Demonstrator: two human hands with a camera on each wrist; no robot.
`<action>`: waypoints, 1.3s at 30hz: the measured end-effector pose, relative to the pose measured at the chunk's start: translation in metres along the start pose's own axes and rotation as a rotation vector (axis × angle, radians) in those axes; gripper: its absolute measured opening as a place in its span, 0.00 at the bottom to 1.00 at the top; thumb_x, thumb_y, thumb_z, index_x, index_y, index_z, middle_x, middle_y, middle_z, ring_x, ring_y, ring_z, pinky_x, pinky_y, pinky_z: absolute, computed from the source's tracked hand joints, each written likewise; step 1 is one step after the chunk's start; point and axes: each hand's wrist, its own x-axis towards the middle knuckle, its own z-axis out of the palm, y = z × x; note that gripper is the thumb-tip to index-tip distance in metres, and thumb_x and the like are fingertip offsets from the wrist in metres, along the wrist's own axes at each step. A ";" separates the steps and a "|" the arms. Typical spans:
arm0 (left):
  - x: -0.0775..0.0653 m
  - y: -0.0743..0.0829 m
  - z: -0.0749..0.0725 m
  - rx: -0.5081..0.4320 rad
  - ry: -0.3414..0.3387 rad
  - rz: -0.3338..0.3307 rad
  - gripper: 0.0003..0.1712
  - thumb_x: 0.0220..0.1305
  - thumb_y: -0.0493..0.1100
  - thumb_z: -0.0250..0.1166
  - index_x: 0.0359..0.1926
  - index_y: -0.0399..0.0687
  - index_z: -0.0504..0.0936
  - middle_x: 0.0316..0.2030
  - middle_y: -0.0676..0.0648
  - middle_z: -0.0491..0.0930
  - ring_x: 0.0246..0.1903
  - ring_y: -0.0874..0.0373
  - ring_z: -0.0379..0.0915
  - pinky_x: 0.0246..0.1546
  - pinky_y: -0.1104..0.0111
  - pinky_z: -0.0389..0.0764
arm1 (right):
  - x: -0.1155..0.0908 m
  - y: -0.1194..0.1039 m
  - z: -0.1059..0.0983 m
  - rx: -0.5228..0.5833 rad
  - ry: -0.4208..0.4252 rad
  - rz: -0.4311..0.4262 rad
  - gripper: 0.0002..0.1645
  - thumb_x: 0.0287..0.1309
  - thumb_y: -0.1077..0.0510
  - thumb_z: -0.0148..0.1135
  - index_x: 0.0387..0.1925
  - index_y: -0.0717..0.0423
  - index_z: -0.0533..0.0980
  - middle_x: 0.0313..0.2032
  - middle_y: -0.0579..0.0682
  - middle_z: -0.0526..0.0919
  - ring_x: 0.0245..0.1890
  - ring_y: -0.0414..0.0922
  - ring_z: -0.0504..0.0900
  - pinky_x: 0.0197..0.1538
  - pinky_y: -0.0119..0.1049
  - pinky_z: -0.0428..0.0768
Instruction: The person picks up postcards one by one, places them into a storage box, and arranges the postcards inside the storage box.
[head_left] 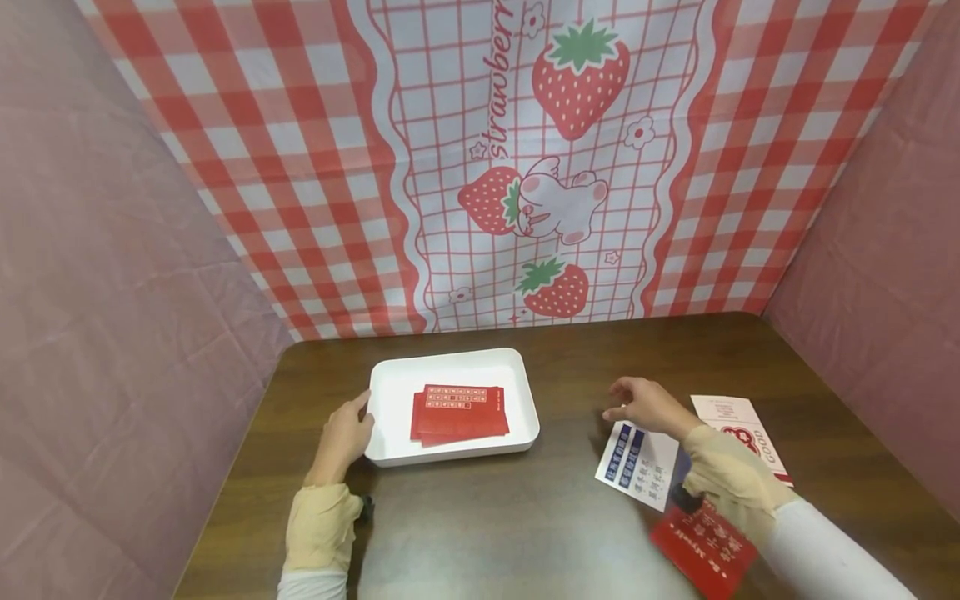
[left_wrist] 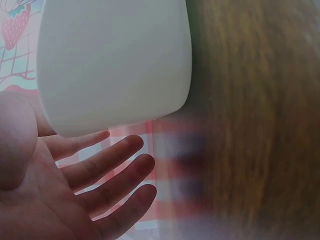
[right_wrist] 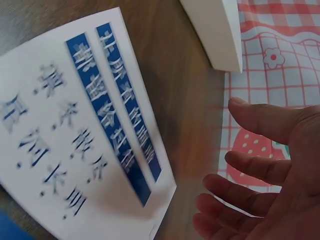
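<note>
My left hand [head_left: 343, 437] is at the left end of a white tray [head_left: 390, 383], its fingertips right at the rim. In the left wrist view its fingers [left_wrist: 117, 165] are spread and loosely straight beside the tray wall [left_wrist: 115, 65]. Inside the tray lie red printed envelopes [head_left: 465, 421], overlapping one another. My right hand [head_left: 651, 406] hovers by the upper edge of a white card [head_left: 652, 479] with blue bands and printed characters. Holding nothing, it shows relaxed, slightly bent fingers in the right wrist view, apart from the card [right_wrist: 55, 120].
Under the right forearm lies a red envelope [head_left: 701, 550] with pale lettering. A white card with a red emblem [head_left: 731, 412] sits farther right, partly covered by the sleeve. The brown table [head_left: 465, 533] meets a checked strawberry cloth [head_left: 337, 275] at the back and pink cloth at both sides.
</note>
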 end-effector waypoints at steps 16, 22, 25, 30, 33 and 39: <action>0.000 0.000 0.002 0.008 -0.020 -0.014 0.30 0.67 0.38 0.49 0.70 0.37 0.64 0.64 0.28 0.68 0.64 0.32 0.64 0.64 0.42 0.66 | -0.014 0.018 0.007 -0.200 -0.108 0.110 0.56 0.37 0.43 0.78 0.61 0.73 0.67 0.50 0.74 0.75 0.48 0.65 0.77 0.54 0.61 0.76; 0.000 0.001 0.002 0.002 -0.022 -0.012 0.30 0.67 0.38 0.49 0.70 0.37 0.64 0.64 0.27 0.68 0.64 0.32 0.64 0.64 0.42 0.66 | -0.023 0.018 0.011 -0.282 -0.107 0.137 0.63 0.32 0.36 0.79 0.63 0.72 0.65 0.54 0.76 0.71 0.56 0.73 0.70 0.56 0.66 0.73; -0.001 0.001 0.001 0.000 -0.022 -0.015 0.30 0.67 0.38 0.49 0.70 0.38 0.64 0.64 0.27 0.68 0.65 0.32 0.64 0.64 0.42 0.66 | -0.027 0.016 0.012 -0.305 -0.122 0.164 0.66 0.29 0.34 0.79 0.64 0.70 0.65 0.53 0.74 0.71 0.56 0.73 0.70 0.55 0.67 0.72; -0.001 0.001 0.001 -0.003 -0.023 -0.019 0.30 0.68 0.38 0.49 0.70 0.37 0.64 0.65 0.28 0.67 0.65 0.32 0.63 0.65 0.42 0.65 | -0.032 0.014 0.014 -0.334 -0.136 0.198 0.66 0.28 0.34 0.80 0.65 0.68 0.64 0.52 0.71 0.71 0.54 0.69 0.70 0.55 0.67 0.72; -0.001 0.000 0.001 -0.003 -0.022 -0.017 0.30 0.68 0.38 0.49 0.70 0.37 0.64 0.64 0.28 0.67 0.65 0.32 0.64 0.65 0.42 0.66 | -0.033 0.015 0.015 -0.356 -0.139 0.206 0.67 0.27 0.36 0.81 0.66 0.67 0.63 0.51 0.70 0.71 0.53 0.67 0.70 0.55 0.66 0.72; 0.000 0.001 0.001 0.000 -0.009 -0.003 0.30 0.67 0.38 0.49 0.70 0.36 0.64 0.64 0.28 0.68 0.64 0.32 0.65 0.64 0.42 0.67 | -0.031 0.018 0.015 -0.366 -0.122 0.194 0.69 0.23 0.36 0.82 0.65 0.68 0.64 0.46 0.67 0.71 0.49 0.63 0.71 0.52 0.62 0.74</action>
